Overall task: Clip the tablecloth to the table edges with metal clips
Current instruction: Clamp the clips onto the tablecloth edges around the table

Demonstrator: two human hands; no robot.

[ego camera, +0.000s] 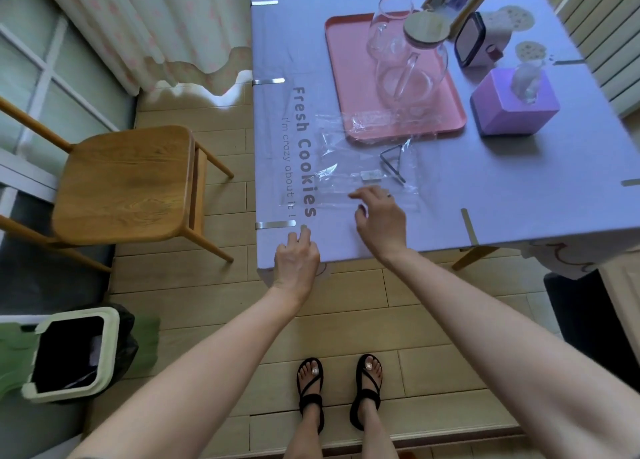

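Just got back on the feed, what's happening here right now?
A person is clipping down a lilac tablecloth. Metal clips already sit along its left side, the nearest clip close to the left hand, which rests on the cloth by the near-left corner. Another fitted clip sits on the near side. The right hand has its fingertips bent down onto a clear plastic bag, on which one loose clip lies, not yet picked up.
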